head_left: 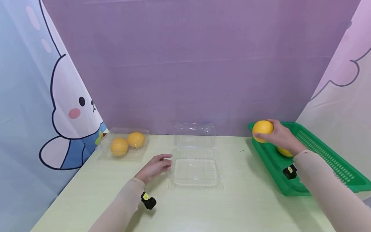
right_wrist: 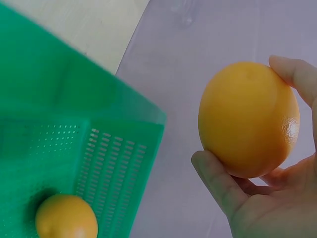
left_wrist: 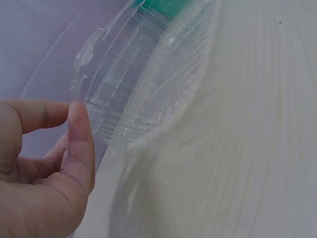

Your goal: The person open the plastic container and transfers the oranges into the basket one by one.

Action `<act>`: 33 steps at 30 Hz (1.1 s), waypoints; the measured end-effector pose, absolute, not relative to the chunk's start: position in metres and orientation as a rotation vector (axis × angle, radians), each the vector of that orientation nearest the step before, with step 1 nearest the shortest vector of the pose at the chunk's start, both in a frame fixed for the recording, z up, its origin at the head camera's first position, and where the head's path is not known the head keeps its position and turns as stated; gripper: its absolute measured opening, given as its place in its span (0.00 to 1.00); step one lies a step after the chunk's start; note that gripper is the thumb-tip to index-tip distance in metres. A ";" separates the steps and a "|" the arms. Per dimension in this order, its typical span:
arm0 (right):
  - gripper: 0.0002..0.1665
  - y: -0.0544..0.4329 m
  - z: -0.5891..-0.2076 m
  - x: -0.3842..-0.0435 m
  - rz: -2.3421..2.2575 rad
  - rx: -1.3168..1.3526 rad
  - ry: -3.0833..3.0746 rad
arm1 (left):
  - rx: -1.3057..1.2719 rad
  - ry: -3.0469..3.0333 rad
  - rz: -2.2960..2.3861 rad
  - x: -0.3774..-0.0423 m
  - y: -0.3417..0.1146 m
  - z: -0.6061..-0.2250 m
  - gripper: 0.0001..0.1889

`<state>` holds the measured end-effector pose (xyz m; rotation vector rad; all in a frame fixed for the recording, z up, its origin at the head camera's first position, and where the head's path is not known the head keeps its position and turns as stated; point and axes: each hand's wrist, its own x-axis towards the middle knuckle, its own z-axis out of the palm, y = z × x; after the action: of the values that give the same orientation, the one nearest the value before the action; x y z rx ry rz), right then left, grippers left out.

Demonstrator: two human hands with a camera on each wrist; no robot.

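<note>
While the left hand (head_left: 155, 167) is relaxed beside the clear container (head_left: 195, 172), an orange (head_left: 262, 130) is gripped by the right hand (head_left: 279, 137) above the green basket (head_left: 262, 161); pick-up seems the present step, rim clearance being called for.

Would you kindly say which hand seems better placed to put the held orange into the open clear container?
Probably the right hand: its grip holds the orange by the green basket. The left hand appears to hold nothing, though it is nearer the container.
</note>
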<state>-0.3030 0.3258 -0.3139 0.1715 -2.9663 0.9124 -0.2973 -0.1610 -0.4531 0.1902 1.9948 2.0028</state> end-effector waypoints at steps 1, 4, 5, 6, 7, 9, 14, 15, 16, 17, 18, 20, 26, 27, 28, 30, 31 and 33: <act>0.67 0.328 -0.314 -0.303 0.913 0.167 -2.967 | 0.192 1.995 2.002 -0.298 -0.161 -0.453 0.27; 0.67 0.334 -0.316 -0.305 0.909 0.149 -2.974 | 0.194 1.992 2.003 -0.299 -0.161 -0.455 0.27; 0.67 0.336 -0.316 -0.306 0.906 0.144 -2.977 | 0.196 1.993 2.005 -0.299 -0.161 -0.455 0.27; 0.67 0.337 -0.316 -0.307 0.909 0.139 -2.980 | 0.193 1.992 2.008 -0.299 -0.161 -0.455 0.27; 0.67 0.340 -0.317 -0.308 0.910 0.131 -2.984 | 0.189 1.991 2.011 -0.299 -0.161 -0.456 0.27; 0.68 0.345 -0.319 -0.310 0.917 0.116 -2.989 | 0.183 1.992 2.016 -0.300 -0.160 -0.456 0.26; 0.68 0.358 -0.326 -0.315 0.954 0.072 -3.003 | 0.170 1.993 2.021 -0.300 -0.160 -0.456 0.26; 0.68 0.361 -0.327 -0.316 0.956 0.066 -3.007 | 0.172 1.992 2.019 -0.300 -0.160 -0.456 0.27; 0.69 0.363 -0.329 -0.317 0.960 0.058 -3.010 | 0.171 1.990 2.018 -0.300 -0.160 -0.456 0.27; 0.69 0.366 -0.330 -0.318 0.964 0.054 -3.012 | 0.172 1.989 2.017 -0.299 -0.160 -0.456 0.27; 0.69 0.368 -0.331 -0.318 0.968 0.050 -3.012 | 0.174 1.990 2.015 -0.299 -0.160 -0.456 0.27; 0.69 0.372 -0.334 -0.319 0.978 0.050 -3.010 | 0.173 1.990 2.015 -0.298 -0.160 -0.455 0.27; 0.69 0.380 -0.339 -0.320 0.988 0.039 -3.012 | 0.174 1.994 2.018 -0.298 -0.159 -0.455 0.27; 0.69 0.381 -0.340 -0.321 0.986 0.034 -3.013 | 0.179 1.997 2.017 -0.298 -0.159 -0.455 0.27; 0.69 0.381 -0.341 -0.321 0.986 0.028 -3.017 | 0.174 1.993 2.019 -0.298 -0.159 -0.454 0.27; 0.69 0.383 -0.343 -0.323 0.986 0.021 -3.024 | 0.173 1.994 2.018 -0.298 -0.159 -0.455 0.27; 0.69 0.384 -0.344 -0.325 0.984 0.017 -3.029 | 0.173 1.995 2.018 -0.298 -0.159 -0.455 0.27; 0.70 0.385 -0.347 -0.327 0.986 0.012 -3.035 | 0.171 2.000 2.016 -0.299 -0.159 -0.455 0.26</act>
<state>-0.3267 0.3854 -0.3466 0.0116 -3.0347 0.9857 -0.2985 -0.1593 -0.4547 0.1714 1.9997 2.0159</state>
